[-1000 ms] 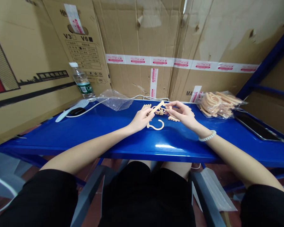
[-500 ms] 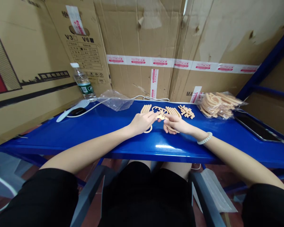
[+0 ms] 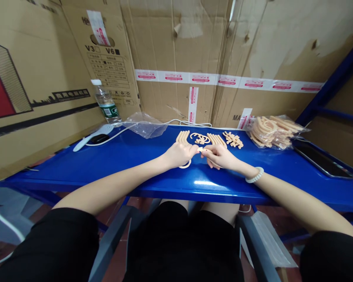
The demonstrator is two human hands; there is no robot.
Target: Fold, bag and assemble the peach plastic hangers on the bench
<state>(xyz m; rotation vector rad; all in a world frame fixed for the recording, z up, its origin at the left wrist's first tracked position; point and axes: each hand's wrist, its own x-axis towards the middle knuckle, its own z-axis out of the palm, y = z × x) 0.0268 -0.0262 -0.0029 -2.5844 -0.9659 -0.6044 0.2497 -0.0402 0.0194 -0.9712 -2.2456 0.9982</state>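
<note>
Both hands (image 3: 181, 154) (image 3: 219, 156) pinch beige hook (image 3: 187, 163) over blue shelf (image 3: 135, 156).

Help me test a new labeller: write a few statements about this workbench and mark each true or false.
1. The left hand and right hand meet on one peach plastic piece. True.
2. The water bottle lies on its side. False: it stands upright at the back left of the blue table.
3. A pale bead bracelet is on the right wrist. True.
4. The clear bag of peach parts sits left of the hands. False: it lies to their right.
</note>
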